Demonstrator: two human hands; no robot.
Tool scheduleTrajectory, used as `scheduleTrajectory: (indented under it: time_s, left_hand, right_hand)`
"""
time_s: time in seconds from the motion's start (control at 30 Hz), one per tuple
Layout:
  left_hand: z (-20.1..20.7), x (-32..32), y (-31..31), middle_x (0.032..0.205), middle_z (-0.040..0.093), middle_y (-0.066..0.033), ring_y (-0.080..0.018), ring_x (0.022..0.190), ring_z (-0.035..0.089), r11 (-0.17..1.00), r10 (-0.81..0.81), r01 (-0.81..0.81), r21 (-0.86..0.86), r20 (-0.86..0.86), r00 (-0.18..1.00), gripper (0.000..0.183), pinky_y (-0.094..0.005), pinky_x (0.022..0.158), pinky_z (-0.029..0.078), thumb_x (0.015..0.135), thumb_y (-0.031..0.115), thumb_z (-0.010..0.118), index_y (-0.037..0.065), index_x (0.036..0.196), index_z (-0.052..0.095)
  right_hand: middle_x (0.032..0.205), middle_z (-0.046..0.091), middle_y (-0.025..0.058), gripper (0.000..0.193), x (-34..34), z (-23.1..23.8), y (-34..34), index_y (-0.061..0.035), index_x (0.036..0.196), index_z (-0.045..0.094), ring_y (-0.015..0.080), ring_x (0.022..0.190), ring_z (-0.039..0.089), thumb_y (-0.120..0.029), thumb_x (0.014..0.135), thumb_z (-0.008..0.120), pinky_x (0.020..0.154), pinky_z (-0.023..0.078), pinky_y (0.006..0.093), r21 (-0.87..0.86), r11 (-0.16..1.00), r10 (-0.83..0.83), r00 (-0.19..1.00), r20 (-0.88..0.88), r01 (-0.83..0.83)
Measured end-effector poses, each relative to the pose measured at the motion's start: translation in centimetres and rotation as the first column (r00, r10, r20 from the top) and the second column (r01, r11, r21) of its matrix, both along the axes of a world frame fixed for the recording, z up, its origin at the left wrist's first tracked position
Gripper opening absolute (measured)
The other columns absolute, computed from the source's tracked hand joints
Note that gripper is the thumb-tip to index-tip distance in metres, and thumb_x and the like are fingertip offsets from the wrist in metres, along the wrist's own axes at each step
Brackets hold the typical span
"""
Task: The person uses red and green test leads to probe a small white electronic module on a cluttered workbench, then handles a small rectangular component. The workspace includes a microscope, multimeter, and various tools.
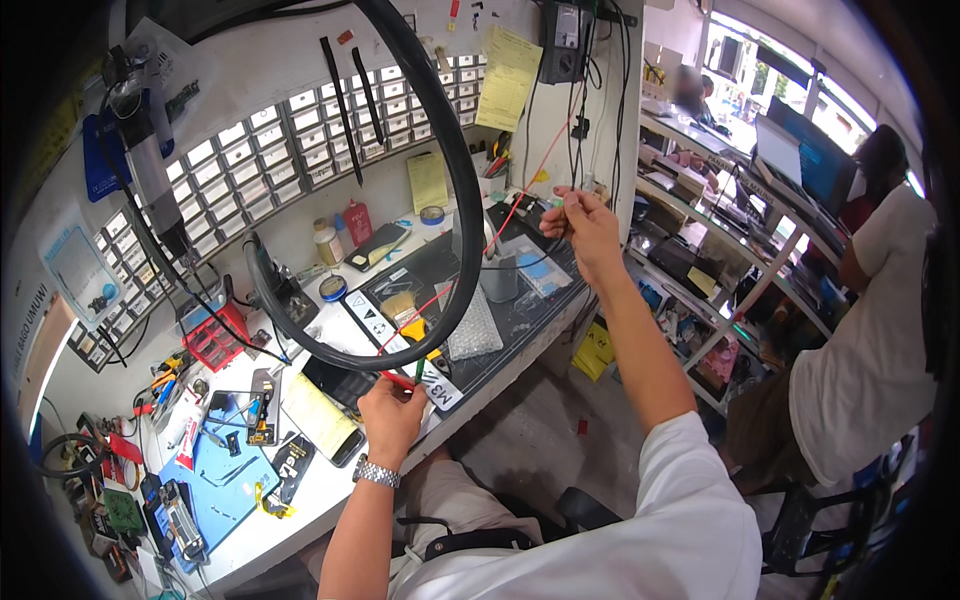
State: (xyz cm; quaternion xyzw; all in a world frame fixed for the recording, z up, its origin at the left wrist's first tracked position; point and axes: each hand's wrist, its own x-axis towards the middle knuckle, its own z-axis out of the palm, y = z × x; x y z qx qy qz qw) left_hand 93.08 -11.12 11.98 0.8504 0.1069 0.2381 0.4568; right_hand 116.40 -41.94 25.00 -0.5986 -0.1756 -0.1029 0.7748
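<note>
My left hand, with a metal watch on its wrist, is closed around a red test probe at the bench's front edge. From there a thin red wire runs up toward a dark boxy device on the wall. A slim dark green piece stands beside those fingers. My right hand is raised over the far right of the bench, fingertips pinched together. Something small and greenish shows at them, too small to name. A thin black cable curves up close to that hand.
A large black ring hangs in front of the bench. Small drawers line the wall. Phone parts lie on a blue mat; bubble wrap rests on a dark mat. Another person stands at right by shelves.
</note>
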Motion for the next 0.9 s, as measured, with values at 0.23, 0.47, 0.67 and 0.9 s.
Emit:
scheduleTrajectory:
  time_s: [0.23,0.47,0.67,0.9]
  left_hand:
    - [-0.3,-0.1,0.3,0.072,0.078,-0.0129,-0.0183,0.062,0.074,1.000,-0.009,0.009,0.006,0.001,1.000,0.023,-0.0327,0.064,0.058,0.086,0.015,0.087,-0.006,0.089,0.077]
    - [-0.1,-0.1,0.1,0.072,0.077,-0.0152,-0.0229,0.064,0.076,0.999,-0.022,0.023,-0.030,0.036,0.999,0.022,-0.0356,0.065,0.059,0.086,0.012,0.087,-0.006,0.088,0.076]
    - [0.3,-0.2,0.1,0.075,0.077,-0.0183,-0.0298,0.067,0.077,0.997,0.021,-0.021,0.070,0.003,1.000,0.026,-0.0400,0.068,0.059,0.084,0.020,0.088,-0.003,0.089,0.078]
    - [-0.9,0.1,0.8,0.078,0.078,-0.0173,-0.0264,0.069,0.078,0.999,-0.001,0.002,0.054,-0.028,1.000,0.028,-0.0383,0.068,0.060,0.087,0.022,0.088,-0.004,0.092,0.079]
  right_hand:
    - [0.093,0.076,0.0101,0.035,-1.0,0.5,-0.9,0.0009,0.139,0.062,0.0200,0.079,0.073,-0.028,0.119,0.056,0.077,0.060,0.0331,0.308,0.949,-0.129,0.975,0.181,0.069]
    - [0.096,0.076,0.0108,0.036,-0.2,0.9,-3.3,0.0026,0.138,0.060,0.0191,0.079,0.071,-0.028,0.120,0.053,0.077,0.058,0.0334,0.388,0.916,-0.204,0.951,0.231,0.102]
    - [0.110,0.076,0.0109,0.043,-0.3,-2.3,-2.7,0.0050,0.141,0.060,0.0213,0.090,0.072,-0.030,0.116,0.065,0.085,0.058,0.0334,0.015,0.894,-0.447,0.892,0.069,0.447]
    - [0.107,0.078,0.0080,0.028,-10.6,-10.1,4.4,0.0026,0.117,0.075,0.0112,0.089,0.068,-0.017,0.099,0.084,0.081,0.056,0.0299,-0.642,0.760,-0.145,0.989,-0.011,0.104]
